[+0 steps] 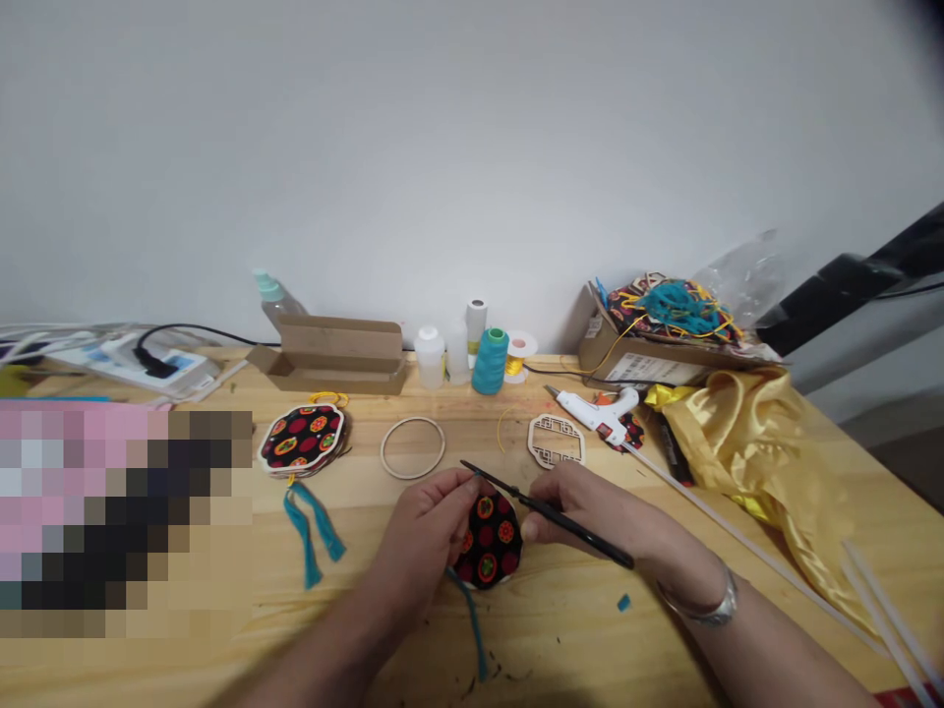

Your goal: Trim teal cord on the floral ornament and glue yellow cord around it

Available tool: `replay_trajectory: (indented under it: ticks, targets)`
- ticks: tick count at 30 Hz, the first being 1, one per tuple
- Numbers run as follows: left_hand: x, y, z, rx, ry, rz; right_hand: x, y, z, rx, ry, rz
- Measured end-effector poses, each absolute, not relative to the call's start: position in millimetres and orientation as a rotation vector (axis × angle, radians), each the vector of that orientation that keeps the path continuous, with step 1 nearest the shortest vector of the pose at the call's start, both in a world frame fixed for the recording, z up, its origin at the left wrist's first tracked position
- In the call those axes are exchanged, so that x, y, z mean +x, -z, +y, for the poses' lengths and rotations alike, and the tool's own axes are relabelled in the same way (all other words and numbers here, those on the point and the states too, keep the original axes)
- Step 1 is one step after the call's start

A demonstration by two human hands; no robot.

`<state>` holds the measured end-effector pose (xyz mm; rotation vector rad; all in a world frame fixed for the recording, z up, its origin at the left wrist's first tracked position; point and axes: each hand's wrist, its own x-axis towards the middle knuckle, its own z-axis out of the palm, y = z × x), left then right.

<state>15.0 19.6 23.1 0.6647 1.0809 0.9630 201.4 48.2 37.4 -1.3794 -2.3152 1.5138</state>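
Observation:
My right hand (564, 506) is closed around a pair of black scissors (575, 529), whose blades point left across the fingertips of my left hand (435, 516). Thumb and fingers of the left hand are pinched together, with a bit of teal cord (473, 619) at their tips. The rest of that cord hangs out below the hand. Directly under the blades is a round black fabric piece (488, 551) with red and orange flowers, partly covered by the left fingers. Whether those fingers also grip the fabric is hidden.
Left of my hands lie a stack of flower-patterned pieces (302, 440) with teal tassels (304, 536) and a wooden ring (382, 447). Farther right are a fretwork frame (535, 454), a glue gun (601, 415) and golden cloth (744, 423). A teal thread cone (491, 364) stands behind.

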Motion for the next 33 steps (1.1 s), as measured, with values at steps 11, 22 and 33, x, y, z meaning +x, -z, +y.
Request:
replay_trajectory:
  ticks: [11, 22, 33]
  targets:
    - [13, -19, 18, 0.726, -0.957, 1.108, 208, -19, 53, -1.337, -1.495, -2.303]
    - [10, -13, 21, 0.726, -0.971, 1.131, 204, -31, 50, -1.322, -1.373, -2.313]
    - [9, -9, 23, 0.576, -1.028, 1.073, 241, -39, 67, -2.254, -0.102, -2.497]
